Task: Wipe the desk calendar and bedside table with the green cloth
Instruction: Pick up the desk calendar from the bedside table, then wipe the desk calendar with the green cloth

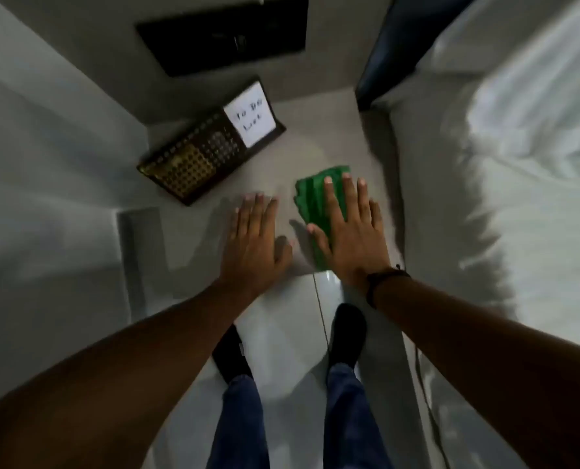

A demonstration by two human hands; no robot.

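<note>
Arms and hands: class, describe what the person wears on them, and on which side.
Both forearms are bare, with no sleeves in view. The right wrist carries a thin dark band with a small knot or bead. The left hand and right hand show no gloves or rings.

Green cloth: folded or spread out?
Folded. The green cloth shows stacked layered edges as a compact pad under the flat right hand on the bedside table.

One green cloth (pixel 315 201), one desk calendar (pixel 210 143), two hands.

Both arms outstretched — left hand (pixel 253 247) and right hand (pixel 351 236) flat, palms down.
</note>
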